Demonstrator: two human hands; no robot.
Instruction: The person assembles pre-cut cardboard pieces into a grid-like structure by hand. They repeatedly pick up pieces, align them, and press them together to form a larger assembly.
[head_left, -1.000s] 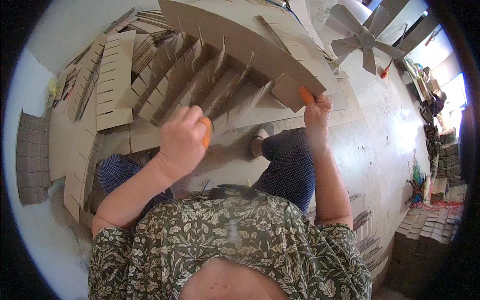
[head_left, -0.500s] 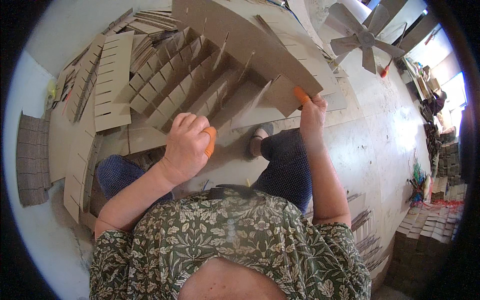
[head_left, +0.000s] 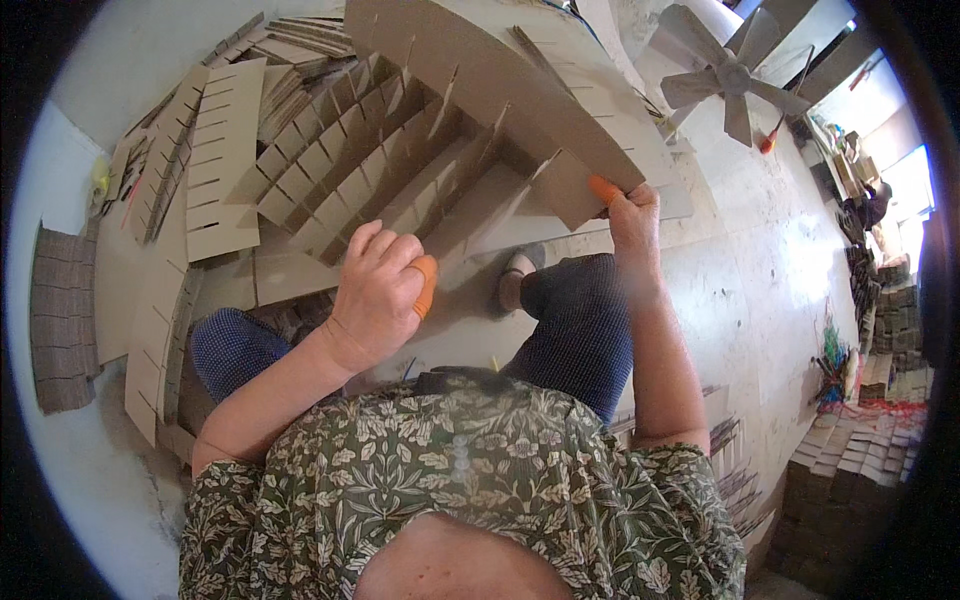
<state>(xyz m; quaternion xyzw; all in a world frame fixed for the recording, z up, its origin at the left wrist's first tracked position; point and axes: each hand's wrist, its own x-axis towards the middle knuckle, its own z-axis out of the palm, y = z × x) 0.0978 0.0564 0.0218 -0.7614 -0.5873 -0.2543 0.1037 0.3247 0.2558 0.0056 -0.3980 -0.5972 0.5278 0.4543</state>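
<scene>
A slotted cardboard divider grid (head_left: 345,165) lies tilted before me, its crossing strips forming rows of cells. Along its far side runs a long cardboard strip (head_left: 500,85). My right hand (head_left: 634,215) pinches the right end of this strip, an orange finger cover on its thumb. Beside the grid's near edge, my left hand (head_left: 375,290) is closed with curled fingers and an orange cover on the thumb. What it grips, if anything, is hidden by the fingers.
Slotted cardboard sheets (head_left: 222,160) lie left of the grid. A cardboard stack (head_left: 62,320) stands at far left. A fan (head_left: 733,78) is at the upper right; bundled cardboard pieces (head_left: 850,450) are piled at lower right. My knees flank the space below the grid.
My right hand has shifted slightly to the right at the strip's end. My left hand has moved barely, its fingers a little higher. The grid stays almost in place.
</scene>
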